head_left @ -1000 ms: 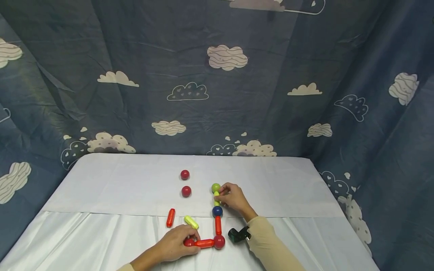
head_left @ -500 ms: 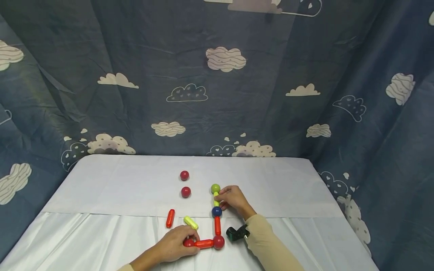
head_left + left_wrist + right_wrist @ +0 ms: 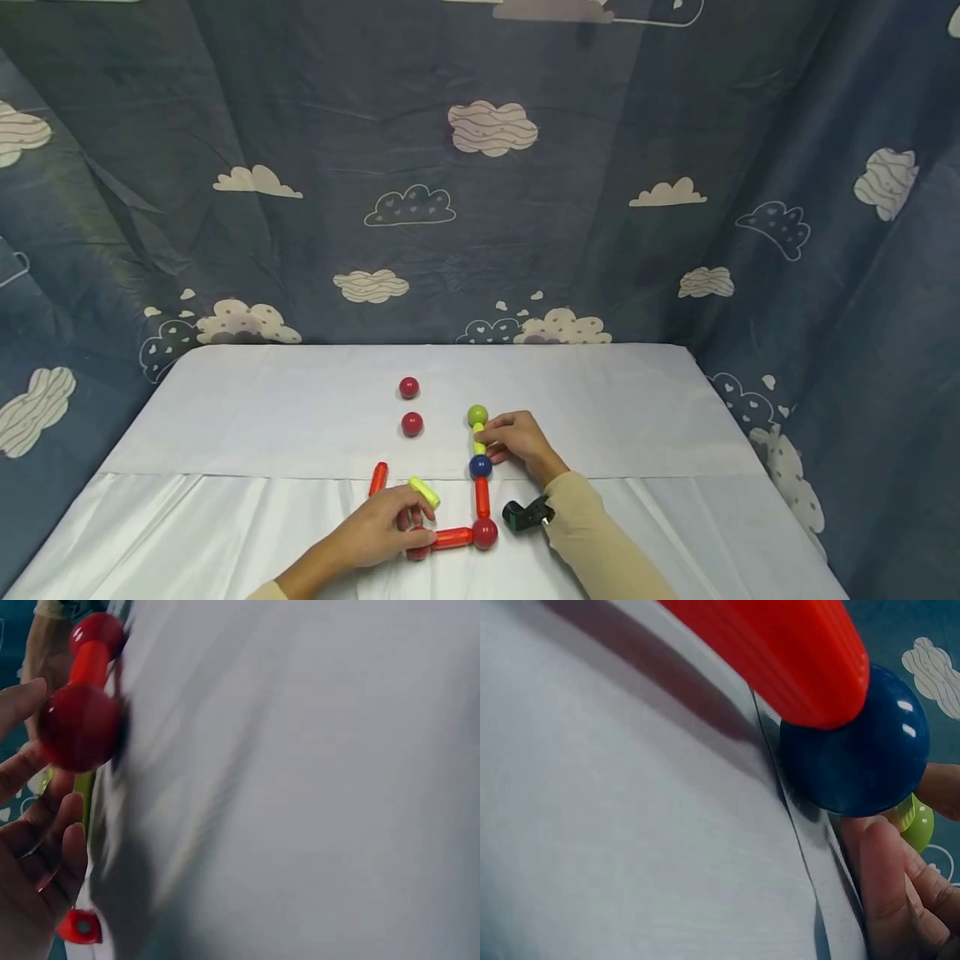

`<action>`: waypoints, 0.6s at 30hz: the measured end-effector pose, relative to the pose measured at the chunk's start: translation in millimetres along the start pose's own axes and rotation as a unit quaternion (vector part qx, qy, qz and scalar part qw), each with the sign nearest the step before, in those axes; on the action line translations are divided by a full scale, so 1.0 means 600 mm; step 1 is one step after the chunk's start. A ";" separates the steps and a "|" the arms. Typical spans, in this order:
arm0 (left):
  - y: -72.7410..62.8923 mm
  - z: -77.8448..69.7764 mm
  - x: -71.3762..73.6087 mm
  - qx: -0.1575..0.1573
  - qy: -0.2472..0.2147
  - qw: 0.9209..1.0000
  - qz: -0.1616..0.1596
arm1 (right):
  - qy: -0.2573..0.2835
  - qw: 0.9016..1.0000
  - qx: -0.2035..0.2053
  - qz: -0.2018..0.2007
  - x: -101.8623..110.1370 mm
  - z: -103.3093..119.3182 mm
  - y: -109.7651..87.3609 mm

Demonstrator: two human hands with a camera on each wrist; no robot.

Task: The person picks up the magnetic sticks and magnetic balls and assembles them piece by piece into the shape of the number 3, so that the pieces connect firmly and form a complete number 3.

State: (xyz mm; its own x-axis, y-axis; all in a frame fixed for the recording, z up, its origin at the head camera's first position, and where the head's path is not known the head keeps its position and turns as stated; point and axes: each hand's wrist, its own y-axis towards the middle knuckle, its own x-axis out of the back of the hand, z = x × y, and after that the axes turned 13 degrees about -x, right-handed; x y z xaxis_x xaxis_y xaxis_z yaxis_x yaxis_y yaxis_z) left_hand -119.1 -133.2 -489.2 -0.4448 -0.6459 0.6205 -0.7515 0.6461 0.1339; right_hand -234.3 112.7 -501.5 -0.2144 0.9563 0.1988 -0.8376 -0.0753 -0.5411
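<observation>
A chain of toy rods and balls lies on the white cloth, bent in an L. From its far end it runs lime ball (image 3: 477, 415), yellow-green rod (image 3: 480, 449), blue ball (image 3: 481, 467), red rod (image 3: 482, 497), red corner ball (image 3: 484, 533), second red rod (image 3: 453, 538) and red end ball (image 3: 417, 552). My right hand (image 3: 522, 439) pinches the yellow-green rod between thumb and fingers. Over the end ball (image 3: 81, 727) is my left hand (image 3: 384, 527), its fingers loosely spread and the thumb and index tips right at the ball's surface.
Two loose red balls, a farther one (image 3: 408, 387) and a nearer one (image 3: 412, 424), sit left of the chain. A loose red rod (image 3: 378, 477) and a loose yellow-green rod (image 3: 424, 492) lie just beyond my left hand. A black wrist camera (image 3: 527, 514) juts from the right sleeve.
My left hand has loosened from the end ball and shifted slightly up and left, uncovering more of it. The right hand keeps its pinch in nearly the same place.
</observation>
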 end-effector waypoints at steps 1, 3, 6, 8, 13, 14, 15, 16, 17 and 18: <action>0.002 0.001 0.005 -0.007 0.008 1.000 -0.006 | 0.002 1.000 0.001 0.000 0.000 -0.001 0.000; 0.007 0.000 0.017 -0.017 0.032 0.999 -0.020 | 0.008 1.000 0.002 0.000 0.001 -0.002 0.001; 0.019 0.002 0.035 -0.028 0.080 0.996 -0.040 | 0.016 1.000 0.004 0.000 0.001 -0.002 0.001; 0.028 0.004 0.043 -0.034 0.109 0.992 -0.047 | 0.022 1.000 0.004 -0.001 0.002 -0.001 0.000; 0.044 0.014 0.049 -0.028 0.139 0.989 -0.036 | 0.027 1.000 0.006 -0.002 0.001 -0.002 0.000; 0.046 0.017 0.049 -0.024 0.141 0.989 -0.032 | 0.026 1.000 0.006 -0.002 0.001 -0.002 -0.001; 0.047 0.019 0.048 -0.018 0.142 0.989 -0.029 | 0.025 1.000 0.006 -0.002 0.001 -0.002 -0.001; 0.047 0.022 0.048 -0.011 0.144 0.989 -0.026 | 0.023 1.000 0.005 -0.002 0.001 -0.002 -0.001; 0.047 0.025 0.047 -0.008 0.148 0.989 -0.026 | 0.021 1.000 0.005 -0.003 0.000 -0.002 -0.002; 0.047 0.027 0.046 -0.007 0.151 0.988 -0.027 | 0.019 1.000 0.005 -0.004 0.000 -0.002 -0.002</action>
State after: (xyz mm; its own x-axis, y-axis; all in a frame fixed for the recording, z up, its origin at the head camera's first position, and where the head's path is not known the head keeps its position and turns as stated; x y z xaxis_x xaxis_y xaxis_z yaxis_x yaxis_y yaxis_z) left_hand -160.5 -139.5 -480.6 -0.2369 -0.5298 0.8144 -0.7625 0.6208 0.1821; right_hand -232.4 113.5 -501.8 -0.1888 0.9667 0.1728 -0.8438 -0.0697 -0.5321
